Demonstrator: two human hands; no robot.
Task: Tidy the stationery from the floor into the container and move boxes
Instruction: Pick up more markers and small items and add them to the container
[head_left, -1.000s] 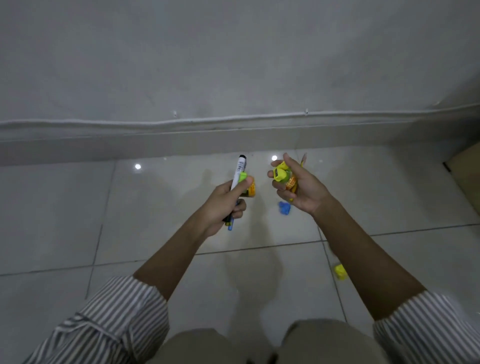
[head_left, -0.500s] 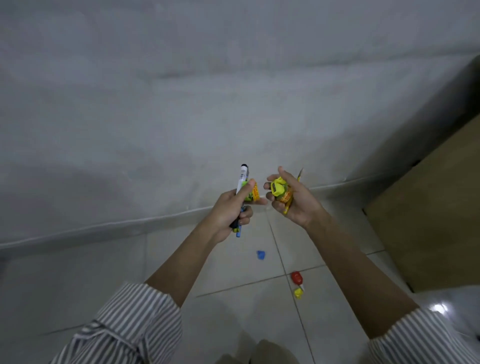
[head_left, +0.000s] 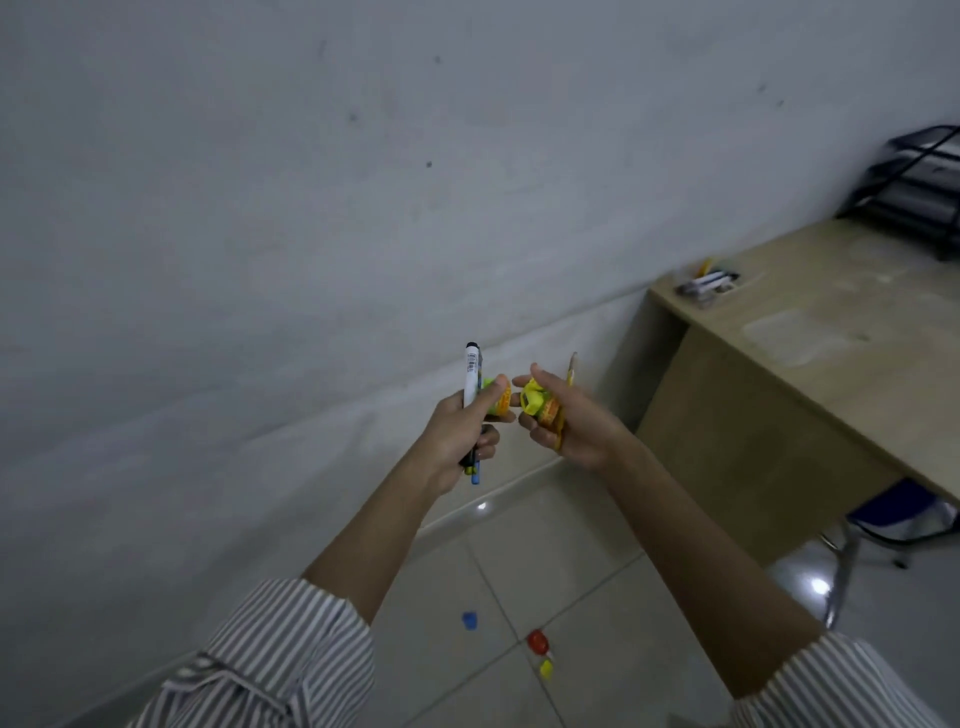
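Two hands, left hand gripping a marker, right hand clutching stationery, above tiled floor beside desk.

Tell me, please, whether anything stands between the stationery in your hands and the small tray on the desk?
Nothing visible does. The left hand holds a marker, the right hand a pencil; only open air lies between them and the tray on the desk.

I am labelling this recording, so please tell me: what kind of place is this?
Probably a plain office or study room: a wooden desk stands against a bare wall, black stacked paper trays sit on it, and the floor is tiled.
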